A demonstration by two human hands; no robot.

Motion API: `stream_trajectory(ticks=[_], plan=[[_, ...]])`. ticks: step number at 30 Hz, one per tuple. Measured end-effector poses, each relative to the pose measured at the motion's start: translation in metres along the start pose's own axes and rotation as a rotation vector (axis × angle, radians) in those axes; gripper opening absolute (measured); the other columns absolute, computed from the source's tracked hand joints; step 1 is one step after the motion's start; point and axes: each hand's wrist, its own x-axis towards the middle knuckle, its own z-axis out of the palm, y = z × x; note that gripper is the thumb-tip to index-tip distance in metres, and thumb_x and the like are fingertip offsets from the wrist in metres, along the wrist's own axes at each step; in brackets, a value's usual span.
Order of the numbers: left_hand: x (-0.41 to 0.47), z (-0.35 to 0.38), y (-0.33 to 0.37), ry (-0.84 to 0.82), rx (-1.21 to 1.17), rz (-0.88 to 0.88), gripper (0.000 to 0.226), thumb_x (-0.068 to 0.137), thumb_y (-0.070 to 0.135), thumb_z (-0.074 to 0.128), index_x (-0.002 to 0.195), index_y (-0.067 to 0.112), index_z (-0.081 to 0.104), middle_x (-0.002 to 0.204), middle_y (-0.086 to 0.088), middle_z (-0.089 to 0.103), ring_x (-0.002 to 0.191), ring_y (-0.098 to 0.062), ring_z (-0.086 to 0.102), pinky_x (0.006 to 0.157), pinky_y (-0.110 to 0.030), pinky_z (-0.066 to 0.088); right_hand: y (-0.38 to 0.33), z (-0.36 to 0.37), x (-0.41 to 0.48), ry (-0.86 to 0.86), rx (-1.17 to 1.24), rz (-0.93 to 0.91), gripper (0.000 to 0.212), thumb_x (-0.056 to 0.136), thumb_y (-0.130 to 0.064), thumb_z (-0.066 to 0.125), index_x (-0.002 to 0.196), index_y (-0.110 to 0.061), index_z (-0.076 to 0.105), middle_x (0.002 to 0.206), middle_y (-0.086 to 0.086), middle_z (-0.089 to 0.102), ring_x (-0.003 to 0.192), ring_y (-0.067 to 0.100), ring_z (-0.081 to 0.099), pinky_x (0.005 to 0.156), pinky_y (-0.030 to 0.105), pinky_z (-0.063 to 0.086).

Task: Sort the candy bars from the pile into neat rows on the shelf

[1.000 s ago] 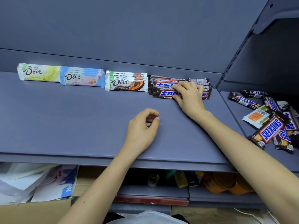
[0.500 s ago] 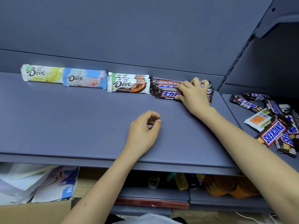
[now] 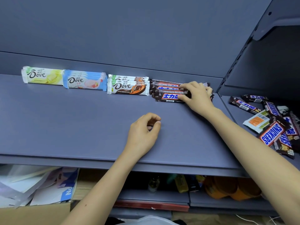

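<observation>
Along the back of the blue-grey shelf (image 3: 65, 127) stand four rows of bars: yellow Dove (image 3: 43, 76), blue Dove (image 3: 84, 82), brown Dove (image 3: 128, 86) and dark Snickers bars (image 3: 167, 95) at the right end. My right hand (image 3: 196, 96) lies over the right half of the Snickers row, fingers curled across the bars and thumb against the front one. My left hand (image 3: 142, 133) rests on the shelf in front, loosely curled and holding nothing. A loose pile of Snickers bars (image 3: 271, 132) lies on the neighbouring shelf to the right.
A slotted upright (image 3: 235, 62) and a seam divide the two shelf sections. One white and orange wrapper (image 3: 258, 120) lies in the pile. Below the shelf sit papers and cardboard (image 3: 40, 189) on the left and orange items (image 3: 227, 187) on the right.
My right hand has shifted slightly over the Snickers row, squaring the bars together. My left hand has stayed in place.
</observation>
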Motion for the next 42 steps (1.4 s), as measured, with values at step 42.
stream_trajectory(ticks=[42], plan=[[-0.001, 0.001, 0.000, -0.019, 0.061, 0.008, 0.014, 0.087, 0.014, 0.055, 0.080, 0.025, 0.061, 0.080, 0.018, 0.060, 0.069, 0.015, 0.052, 0.064, 0.004, 0.034, 0.016, -0.007, -0.017, 0.069, 0.111, 0.197, 0.038, 0.087, -0.019, 0.053, 0.125, -0.024, 0.052, 0.123, -0.002, 0.058, 0.124, 0.021, 0.036, 0.094, 0.029, 0.018]])
